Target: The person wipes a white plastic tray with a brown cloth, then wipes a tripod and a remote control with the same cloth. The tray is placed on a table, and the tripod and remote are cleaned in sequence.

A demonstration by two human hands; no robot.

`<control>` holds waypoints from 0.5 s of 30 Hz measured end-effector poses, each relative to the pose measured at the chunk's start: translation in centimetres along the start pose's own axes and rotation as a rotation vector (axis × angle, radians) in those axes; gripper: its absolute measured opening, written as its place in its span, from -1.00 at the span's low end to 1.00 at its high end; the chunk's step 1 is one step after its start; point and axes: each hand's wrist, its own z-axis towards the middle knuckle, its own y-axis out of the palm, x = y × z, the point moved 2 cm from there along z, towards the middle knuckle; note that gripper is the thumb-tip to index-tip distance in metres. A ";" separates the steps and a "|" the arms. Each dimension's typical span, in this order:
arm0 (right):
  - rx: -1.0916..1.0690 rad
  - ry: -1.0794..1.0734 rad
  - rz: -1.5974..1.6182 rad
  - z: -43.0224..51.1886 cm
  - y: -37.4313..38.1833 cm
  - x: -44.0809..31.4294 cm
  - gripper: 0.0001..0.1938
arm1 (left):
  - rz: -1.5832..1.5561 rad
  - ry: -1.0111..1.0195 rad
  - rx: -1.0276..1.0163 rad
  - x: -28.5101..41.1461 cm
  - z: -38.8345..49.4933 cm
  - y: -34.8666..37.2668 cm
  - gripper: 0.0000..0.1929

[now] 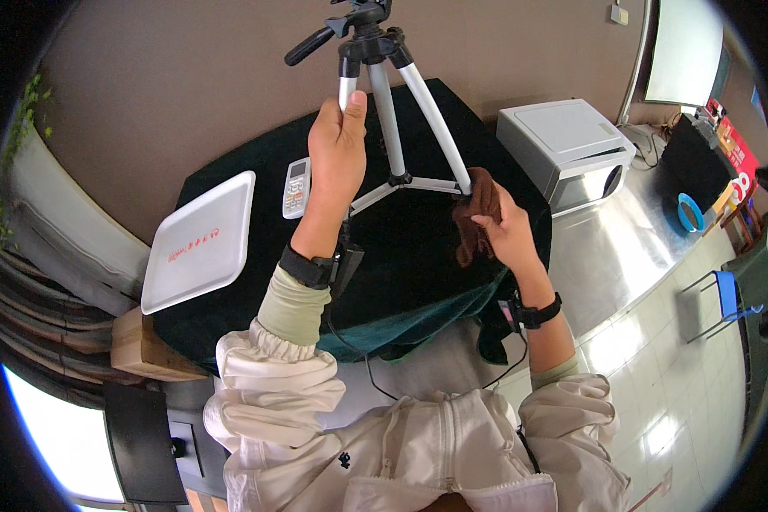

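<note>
A silver and black camera tripod [389, 121] stands with its legs spread on a table under a dark green cloth [397, 256]. My left hand [339, 144] is closed around the upper part of its left leg, thumb on top. Low on the right leg, my right hand [502, 227] holds a brown cloth [479, 224] against the leg's lower end. The tripod's head with its black pan handle [308, 46] is at the top edge of the view, partly cut off. Part of the left leg is hidden behind my left hand and forearm.
A white remote control [296, 189] and a white tray with red writing [198, 246] lie left of the tripod. To the right is a microwave oven [563, 153] on a metal counter [614, 256], with a blue bowl [690, 212] farther along. A cardboard box [147, 349] sits at lower left.
</note>
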 end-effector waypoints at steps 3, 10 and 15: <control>-0.045 0.073 0.078 0.5 -1.1 1.2 -0.54 | 0.013 0.022 0.004 0.0 -0.1 0.0 -0.60; 0.042 0.273 0.766 0.3 -3.8 3.6 -0.65 | 0.059 0.066 0.020 -0.2 0.1 -0.1 -0.59; -0.044 0.211 1.012 0.8 -4.0 2.6 -0.45 | 0.046 0.074 0.013 -0.1 -0.2 0.0 -0.59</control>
